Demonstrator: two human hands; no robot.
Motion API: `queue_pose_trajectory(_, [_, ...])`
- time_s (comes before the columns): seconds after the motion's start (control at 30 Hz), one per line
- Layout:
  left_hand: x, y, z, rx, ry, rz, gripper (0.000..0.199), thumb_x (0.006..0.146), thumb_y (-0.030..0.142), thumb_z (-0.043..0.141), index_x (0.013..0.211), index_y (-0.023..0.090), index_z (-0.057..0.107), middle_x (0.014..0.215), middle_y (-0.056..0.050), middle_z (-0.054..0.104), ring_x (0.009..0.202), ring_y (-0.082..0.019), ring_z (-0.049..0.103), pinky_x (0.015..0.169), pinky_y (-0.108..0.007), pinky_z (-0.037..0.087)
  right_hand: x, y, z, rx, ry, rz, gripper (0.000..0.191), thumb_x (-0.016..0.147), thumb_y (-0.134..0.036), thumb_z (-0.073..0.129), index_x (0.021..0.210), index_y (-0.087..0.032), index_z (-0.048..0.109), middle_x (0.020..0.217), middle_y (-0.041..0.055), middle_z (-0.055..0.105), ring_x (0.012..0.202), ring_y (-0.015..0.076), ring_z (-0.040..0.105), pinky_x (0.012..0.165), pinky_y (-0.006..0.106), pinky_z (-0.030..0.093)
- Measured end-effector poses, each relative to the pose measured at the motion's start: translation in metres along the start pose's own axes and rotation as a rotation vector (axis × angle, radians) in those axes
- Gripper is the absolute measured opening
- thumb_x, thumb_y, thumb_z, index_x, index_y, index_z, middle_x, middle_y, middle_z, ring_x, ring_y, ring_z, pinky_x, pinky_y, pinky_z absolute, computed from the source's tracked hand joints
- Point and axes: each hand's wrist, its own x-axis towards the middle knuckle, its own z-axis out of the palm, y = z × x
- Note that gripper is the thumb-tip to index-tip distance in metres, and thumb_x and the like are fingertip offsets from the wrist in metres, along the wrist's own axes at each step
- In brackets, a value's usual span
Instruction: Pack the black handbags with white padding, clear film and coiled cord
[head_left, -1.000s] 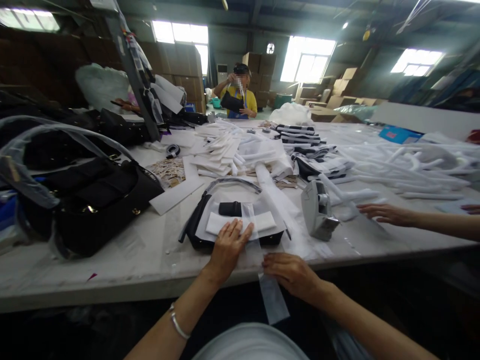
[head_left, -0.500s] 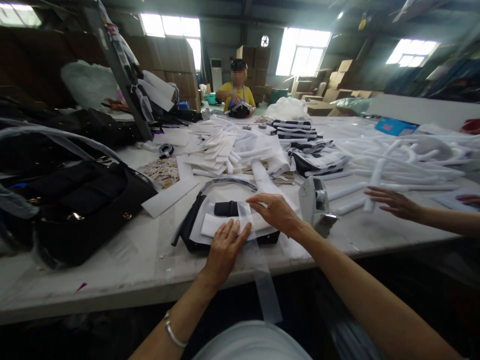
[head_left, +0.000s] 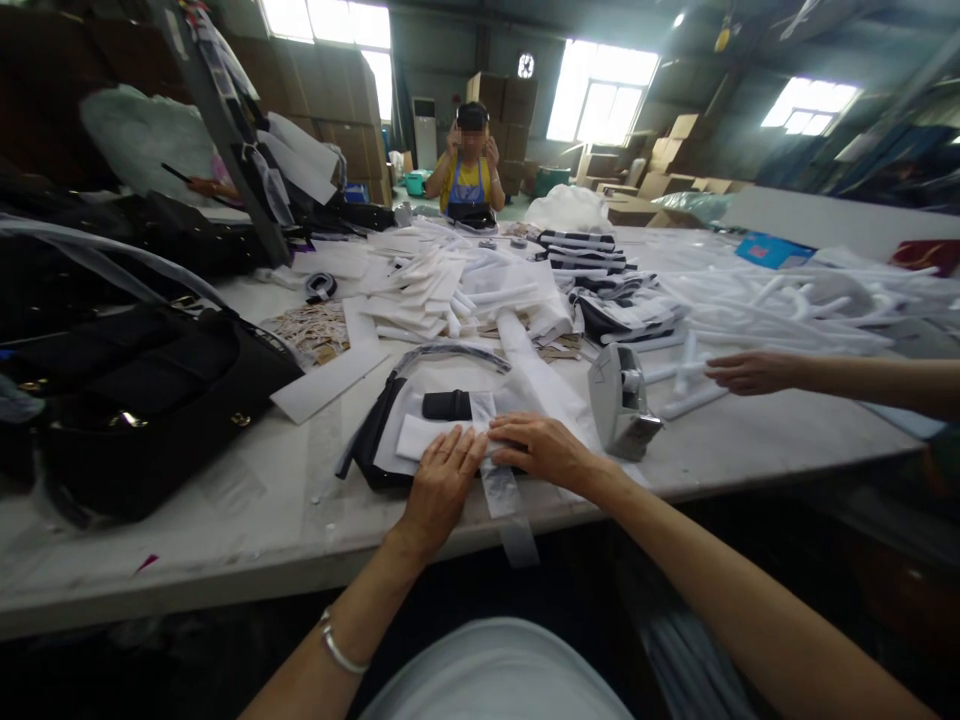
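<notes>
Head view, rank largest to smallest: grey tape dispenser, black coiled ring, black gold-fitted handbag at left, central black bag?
Black gold-fitted handbag
Central black bag
Grey tape dispenser
Black coiled ring, farther away

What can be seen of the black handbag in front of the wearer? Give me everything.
The black handbag lies on the white table, near its front edge. Its body looks leathery; a curved handle, apparently film wrapped, arches on the far side. A pale sheet covers much of it, leaving a black tab exposed. A folded white pad and a translucent strip lie on top. The left grip rests on the pad, the right grip over the strip.
</notes>
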Motion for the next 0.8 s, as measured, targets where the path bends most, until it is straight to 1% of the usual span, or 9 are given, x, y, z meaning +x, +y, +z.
queue_pose_trajectory(0.1, [0.001, 0.000, -0.002, -0.034, -0.008, -0.021, 0.051, 0.094, 0.005, 0.036, 0.144, 0.013, 0.043, 0.138, -0.011, 0.060, 0.133, -0.025, 0.051, 0.108, -0.044, 0.045, -0.002, -0.006, -0.004, -0.144, 0.004, -0.166, 0.023, 0.089, -0.030, 0.070, 0.110, -0.020, 0.070, 0.117, 0.0093, 0.071, 0.114, 0.0244, 0.064, 0.112, 0.040, 0.039])
queue_pose_trajectory(0.17, [0.002, 0.000, -0.003, -0.052, -0.012, -0.027, 0.052, 0.093, 0.004, 0.036, 0.143, 0.013, 0.043, 0.137, -0.011, 0.060, 0.132, -0.025, 0.052, 0.108, -0.044, 0.045, -0.003, -0.012, -0.005, -0.270, -0.030, -0.214, 0.025, 0.088, -0.026, 0.071, 0.111, -0.018, 0.068, 0.115, 0.0107, 0.071, 0.110, 0.0251, 0.065, 0.108, 0.041, 0.042])
queue_pose_trajectory(0.3, [0.003, -0.001, -0.004, -0.077, -0.011, -0.026, 0.053, 0.092, 0.003, 0.036, 0.144, 0.011, 0.041, 0.137, -0.011, 0.061, 0.130, -0.026, 0.053, 0.107, -0.044, 0.046, -0.001, -0.023, -0.001, -0.507, -0.098, -0.201, 0.024, 0.091, -0.020, 0.064, 0.115, -0.016, 0.063, 0.112, 0.0119, 0.070, 0.104, 0.0247, 0.065, 0.095, 0.037, 0.049])
queue_pose_trajectory(0.43, [0.004, -0.002, -0.005, -0.126, -0.015, -0.028, 0.056, 0.090, 0.004, 0.039, 0.145, 0.011, 0.036, 0.138, -0.012, 0.059, 0.130, -0.027, 0.054, 0.107, -0.045, 0.047, 0.002, -0.026, 0.006, -0.652, -0.081, -0.230, 0.022, 0.097, -0.016, 0.050, 0.115, -0.011, 0.061, 0.104, 0.0129, 0.069, 0.096, 0.0235, 0.065, 0.082, 0.035, 0.050])
queue_pose_trajectory(0.53, [0.004, -0.002, -0.006, -0.199, -0.016, -0.053, 0.060, 0.090, 0.014, 0.052, 0.146, 0.011, 0.033, 0.139, -0.016, 0.057, 0.131, -0.028, 0.053, 0.109, -0.047, 0.045, 0.006, -0.026, 0.009, -0.750, -0.074, -0.245, 0.024, 0.099, -0.016, 0.045, 0.116, -0.010, 0.060, 0.098, 0.0117, 0.069, 0.088, 0.0235, 0.064, 0.074, 0.035, 0.048])
queue_pose_trajectory(0.63, [0.004, -0.001, -0.006, -0.260, 0.005, -0.086, 0.068, 0.088, 0.029, 0.063, 0.147, 0.013, 0.032, 0.139, -0.018, 0.057, 0.131, -0.030, 0.053, 0.109, -0.049, 0.045, 0.011, -0.024, 0.013, -0.824, -0.084, -0.234, 0.022, 0.099, -0.013, 0.043, 0.110, -0.012, 0.061, 0.093, 0.0099, 0.067, 0.083, 0.0233, 0.061, 0.068, 0.035, 0.043])
queue_pose_trajectory(0.7, [0.004, 0.000, -0.004, -0.262, 0.037, -0.113, 0.065, 0.090, 0.033, 0.063, 0.145, 0.014, 0.035, 0.136, -0.018, 0.059, 0.128, -0.031, 0.055, 0.107, -0.049, 0.047, 0.013, -0.020, 0.017, -0.839, -0.060, -0.230, 0.020, 0.098, -0.013, 0.043, 0.107, -0.014, 0.062, 0.091, 0.0094, 0.066, 0.083, 0.0229, 0.058, 0.067, 0.034, 0.040])
queue_pose_trajectory(0.8, [0.006, 0.004, -0.001, -0.233, 0.110, -0.171, 0.050, 0.094, 0.030, 0.058, 0.139, 0.016, 0.044, 0.128, -0.016, 0.065, 0.123, -0.029, 0.060, 0.104, -0.049, 0.050, 0.012, -0.013, 0.026, -0.824, 0.050, -0.228, 0.018, 0.099, -0.016, 0.044, 0.103, -0.017, 0.062, 0.087, 0.0076, 0.065, 0.081, 0.0217, 0.054, 0.067, 0.033, 0.035])
